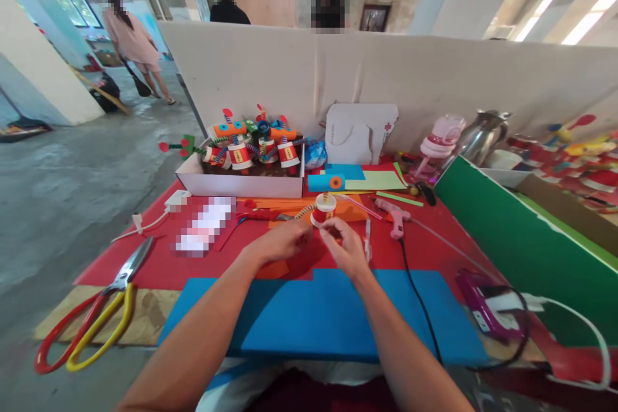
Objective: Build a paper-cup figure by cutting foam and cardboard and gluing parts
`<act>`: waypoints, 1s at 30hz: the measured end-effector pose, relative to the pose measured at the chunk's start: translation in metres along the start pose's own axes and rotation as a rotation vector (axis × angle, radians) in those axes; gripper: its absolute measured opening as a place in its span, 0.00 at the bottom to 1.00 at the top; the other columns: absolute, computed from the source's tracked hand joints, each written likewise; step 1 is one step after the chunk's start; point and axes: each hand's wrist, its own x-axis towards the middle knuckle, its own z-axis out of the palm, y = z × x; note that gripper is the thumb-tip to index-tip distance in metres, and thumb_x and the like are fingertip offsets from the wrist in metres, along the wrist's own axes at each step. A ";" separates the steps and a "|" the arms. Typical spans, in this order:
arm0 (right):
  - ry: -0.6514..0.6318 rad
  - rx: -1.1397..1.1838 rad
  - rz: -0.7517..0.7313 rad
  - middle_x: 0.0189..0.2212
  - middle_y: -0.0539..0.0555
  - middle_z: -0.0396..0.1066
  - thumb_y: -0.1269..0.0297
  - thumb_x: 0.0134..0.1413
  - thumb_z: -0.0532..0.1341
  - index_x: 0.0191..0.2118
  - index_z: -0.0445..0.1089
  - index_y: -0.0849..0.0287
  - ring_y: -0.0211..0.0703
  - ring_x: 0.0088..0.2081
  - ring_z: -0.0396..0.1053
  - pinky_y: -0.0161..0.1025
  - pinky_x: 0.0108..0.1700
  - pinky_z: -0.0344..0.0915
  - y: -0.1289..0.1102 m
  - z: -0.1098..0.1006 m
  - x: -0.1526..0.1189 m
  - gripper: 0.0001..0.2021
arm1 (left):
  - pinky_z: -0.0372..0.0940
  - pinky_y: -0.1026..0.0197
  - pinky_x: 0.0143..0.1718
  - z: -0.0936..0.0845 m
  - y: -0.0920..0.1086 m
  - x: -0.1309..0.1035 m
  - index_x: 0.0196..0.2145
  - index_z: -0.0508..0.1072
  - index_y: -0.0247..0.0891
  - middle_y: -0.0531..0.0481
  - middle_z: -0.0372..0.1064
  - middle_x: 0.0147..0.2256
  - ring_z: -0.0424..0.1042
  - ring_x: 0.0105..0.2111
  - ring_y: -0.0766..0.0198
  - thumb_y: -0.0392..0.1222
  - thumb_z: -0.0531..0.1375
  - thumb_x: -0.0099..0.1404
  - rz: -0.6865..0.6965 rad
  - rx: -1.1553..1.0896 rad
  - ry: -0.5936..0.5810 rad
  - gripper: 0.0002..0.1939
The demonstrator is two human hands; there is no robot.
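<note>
A craft figure stands in front of me, with a red and white paper cup (324,208) as its body. On top is a blue paper tube (318,183) with an orange round eye, joined by a coiled neck. A striped coiled arm (305,211) sticks out at its left. My right hand (344,246) has thumb and fingers closed at the cup's lower edge. Just left of the cup, my left hand (290,238) is curled closed near the coiled arm; what its fingers hold is hidden. Red-handled scissors (261,213) lie behind my left hand.
A white box (241,185) holds several similar figures. A pink glue gun (396,217) with a black cord lies right. Big shears (120,283) overhang the left front edge. A green-sided box (526,244) and purple power strip (487,306) stand right. A person (130,38) walks beyond.
</note>
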 end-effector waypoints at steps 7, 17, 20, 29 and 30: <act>-0.061 -0.261 -0.066 0.28 0.51 0.67 0.68 0.46 0.56 0.33 0.65 0.57 0.40 0.28 0.63 0.37 0.32 0.60 0.014 0.012 -0.004 0.06 | 0.63 0.64 0.36 0.002 0.008 0.002 0.33 0.70 0.37 0.52 0.71 0.32 0.69 0.32 0.65 0.29 0.56 0.57 0.011 -0.227 0.233 0.07; 0.085 -0.058 -0.112 0.28 0.52 0.68 0.63 0.52 0.58 0.32 0.71 0.55 0.41 0.28 0.64 0.38 0.32 0.64 0.010 0.001 0.000 0.05 | 0.62 0.66 0.30 0.004 0.009 0.001 0.31 0.72 0.36 0.52 0.69 0.27 0.67 0.28 0.67 0.38 0.59 0.60 -0.042 -0.312 0.330 0.03; 0.153 -0.085 -0.201 0.29 0.53 0.69 0.64 0.54 0.58 0.33 0.72 0.54 0.42 0.31 0.66 0.40 0.36 0.65 0.006 -0.001 -0.002 0.06 | 0.65 0.64 0.34 0.000 0.013 -0.001 0.31 0.73 0.36 0.49 0.71 0.30 0.69 0.31 0.65 0.41 0.59 0.63 0.028 -0.305 0.437 0.06; 0.228 -0.178 -0.286 0.36 0.55 0.69 0.68 0.55 0.56 0.34 0.74 0.52 0.44 0.37 0.69 0.42 0.39 0.68 0.004 -0.003 -0.007 0.09 | 0.68 0.63 0.35 0.000 0.021 -0.003 0.33 0.74 0.37 0.48 0.75 0.31 0.72 0.31 0.65 0.43 0.60 0.62 0.039 -0.289 0.531 0.07; 0.223 -0.177 -0.290 0.36 0.55 0.70 0.68 0.55 0.56 0.34 0.74 0.51 0.45 0.38 0.69 0.43 0.40 0.68 0.005 -0.003 -0.007 0.09 | 0.68 0.62 0.36 0.000 0.022 -0.003 0.32 0.74 0.37 0.48 0.75 0.30 0.72 0.31 0.64 0.43 0.60 0.62 0.045 -0.281 0.543 0.07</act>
